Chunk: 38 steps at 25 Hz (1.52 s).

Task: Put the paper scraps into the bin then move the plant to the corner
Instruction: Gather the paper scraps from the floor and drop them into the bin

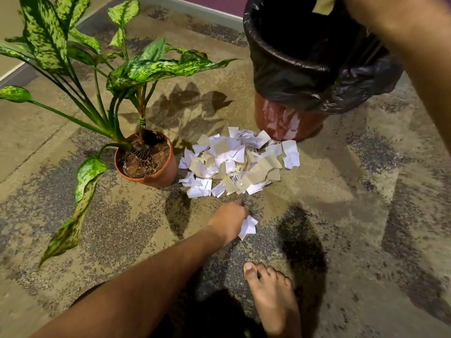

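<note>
A pile of white and beige paper scraps (238, 163) lies on the carpet between the plant and the bin. My left hand (229, 222) is low at the pile's near edge, shut on a white paper scrap (247, 226). The bin (280, 118), orange with a black liner (305, 76), stands behind the pile to the right. My right hand (351, 3) is over the bin's mouth, mostly cut off by the top edge, with a beige scrap (325, 4) in it. The plant (136, 69), with speckled green leaves, stands in a terracotta pot (166, 175) left of the pile.
My bare foot (272, 298) is planted on the patterned carpet in front of the pile. A grey skirting board (202, 14) and wall run along the back, meeting in a corner at the upper left. Long leaves droop left of the pot.
</note>
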Tool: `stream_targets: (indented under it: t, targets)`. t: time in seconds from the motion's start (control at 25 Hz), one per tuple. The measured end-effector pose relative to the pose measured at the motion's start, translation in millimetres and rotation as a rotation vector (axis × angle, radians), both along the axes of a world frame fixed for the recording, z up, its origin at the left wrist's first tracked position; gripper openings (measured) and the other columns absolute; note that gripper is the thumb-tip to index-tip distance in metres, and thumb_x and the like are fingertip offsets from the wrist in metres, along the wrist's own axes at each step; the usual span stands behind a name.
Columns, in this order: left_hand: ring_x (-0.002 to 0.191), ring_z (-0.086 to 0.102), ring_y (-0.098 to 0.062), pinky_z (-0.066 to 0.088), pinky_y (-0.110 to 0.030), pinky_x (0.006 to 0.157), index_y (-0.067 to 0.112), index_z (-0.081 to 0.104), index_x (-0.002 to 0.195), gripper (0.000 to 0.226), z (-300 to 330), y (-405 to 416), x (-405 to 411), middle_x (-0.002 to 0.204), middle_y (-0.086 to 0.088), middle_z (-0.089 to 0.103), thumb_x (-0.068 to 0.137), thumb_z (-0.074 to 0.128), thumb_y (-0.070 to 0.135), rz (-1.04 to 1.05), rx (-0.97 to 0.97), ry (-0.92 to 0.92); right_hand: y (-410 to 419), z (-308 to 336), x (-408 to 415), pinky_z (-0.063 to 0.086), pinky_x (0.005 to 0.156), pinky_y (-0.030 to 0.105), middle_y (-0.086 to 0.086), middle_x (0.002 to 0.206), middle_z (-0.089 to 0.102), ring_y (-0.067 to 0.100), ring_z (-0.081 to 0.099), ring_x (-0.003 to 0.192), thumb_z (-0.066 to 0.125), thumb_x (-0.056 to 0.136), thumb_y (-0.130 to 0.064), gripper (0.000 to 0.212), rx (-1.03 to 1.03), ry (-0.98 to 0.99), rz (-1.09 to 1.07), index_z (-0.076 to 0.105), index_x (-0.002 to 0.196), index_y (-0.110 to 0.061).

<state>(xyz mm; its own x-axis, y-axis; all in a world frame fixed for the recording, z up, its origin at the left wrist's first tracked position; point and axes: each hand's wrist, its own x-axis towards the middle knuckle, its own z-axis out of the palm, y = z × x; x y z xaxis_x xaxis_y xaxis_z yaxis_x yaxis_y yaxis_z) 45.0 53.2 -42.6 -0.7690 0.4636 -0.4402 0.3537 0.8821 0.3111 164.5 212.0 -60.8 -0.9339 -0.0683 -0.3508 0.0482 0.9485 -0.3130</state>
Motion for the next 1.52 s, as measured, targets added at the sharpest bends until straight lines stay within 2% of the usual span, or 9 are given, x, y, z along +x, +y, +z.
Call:
stream_targets:
  t: [0.16,0.36,0.48,0.6,0.84,0.96,1.12,1.36,1.52]
  targets:
    - [0.099,0.061,-0.027,0.051,-0.034,0.088,0.006,0.067,0.106,0.020,2,-8,-10,0.110,-0.010,0.062,0.093,0.052,0.004,0.073,0.054,0.020,-16,10,14,0.049,0.043,0.037,-0.002,0.069,0.068,0.020,0.063,0.053,0.083,0.072,-0.035,0.020,-0.094,-0.164,-0.086,0.073,0.083,-0.022]
    - [0.102,0.060,-0.020,0.050,-0.032,0.092,0.019,0.071,0.096,0.014,3,-24,-20,0.122,0.006,0.056,0.084,0.067,0.014,0.178,0.053,-0.019,-10,4,5,0.053,0.070,0.039,-0.003,0.101,0.069,0.021,0.068,0.086,0.016,0.094,-0.035,0.055,-0.119,0.005,-0.111,0.067,0.113,-0.026]
    - [0.106,0.061,-0.019,0.052,-0.036,0.091,0.026,0.072,0.088,0.011,6,-24,-17,0.139,0.010,0.045,0.080,0.072,0.018,0.141,0.024,-0.046,-35,15,36,0.053,0.050,0.036,-0.003,0.078,0.071,0.020,0.068,0.063,0.030,0.086,-0.030,0.046,0.097,-0.213,0.163,0.075,0.090,-0.022]
    - [0.114,0.059,-0.023,0.051,-0.038,0.095,0.028,0.071,0.085,0.012,8,-22,-16,0.151,0.011,0.031,0.080,0.072,0.017,0.161,0.005,-0.050,-38,11,41,0.050,0.042,0.033,-0.003,0.070,0.071,0.019,0.066,0.054,0.040,0.084,-0.028,0.037,0.207,0.027,0.137,0.075,0.079,-0.020]
    - [0.103,0.059,-0.026,0.049,-0.031,0.090,0.015,0.067,0.097,0.013,5,-25,-18,0.114,-0.002,0.059,0.084,0.066,0.013,0.219,0.009,-0.027,-19,43,-62,0.058,0.065,0.047,0.004,0.122,0.058,0.031,0.070,0.091,0.046,0.098,-0.040,0.027,0.030,0.059,0.207,0.061,0.111,-0.022]
    - [0.100,0.060,-0.025,0.046,-0.029,0.083,0.016,0.068,0.096,0.012,9,-31,-22,0.110,-0.002,0.061,0.084,0.065,0.013,0.233,0.043,0.017,16,79,-197,0.045,0.102,0.050,0.007,0.157,0.021,0.037,0.032,0.139,0.068,0.082,-0.044,0.071,0.195,0.164,0.320,0.036,0.143,-0.030]
    - [0.098,0.060,-0.024,0.047,-0.031,0.082,0.013,0.071,0.096,0.012,16,-41,-28,0.109,-0.002,0.063,0.086,0.064,0.013,0.298,0.148,0.138,32,50,-200,0.041,0.108,0.049,0.007,0.161,0.004,0.040,0.027,0.138,0.076,0.072,-0.050,0.101,0.201,0.054,0.232,0.013,0.149,-0.042]
    - [0.063,0.050,0.000,0.049,-0.027,0.068,0.010,0.070,0.084,0.004,43,-36,-39,0.089,0.004,0.061,0.081,0.071,0.007,0.419,0.476,0.362,19,23,-190,0.054,0.092,0.043,0.006,0.158,0.018,0.035,0.050,0.125,0.071,0.083,-0.025,0.080,0.216,0.100,0.297,0.025,0.147,-0.037]
    - [0.071,0.057,-0.009,0.050,-0.028,0.065,0.010,0.072,0.088,0.010,85,-15,-48,0.094,0.003,0.065,0.080,0.069,0.005,0.520,0.680,0.509,22,29,-182,0.055,0.087,0.039,0.006,0.141,0.046,0.031,0.062,0.107,0.058,0.088,-0.007,0.059,0.194,0.135,0.323,0.043,0.141,-0.028]
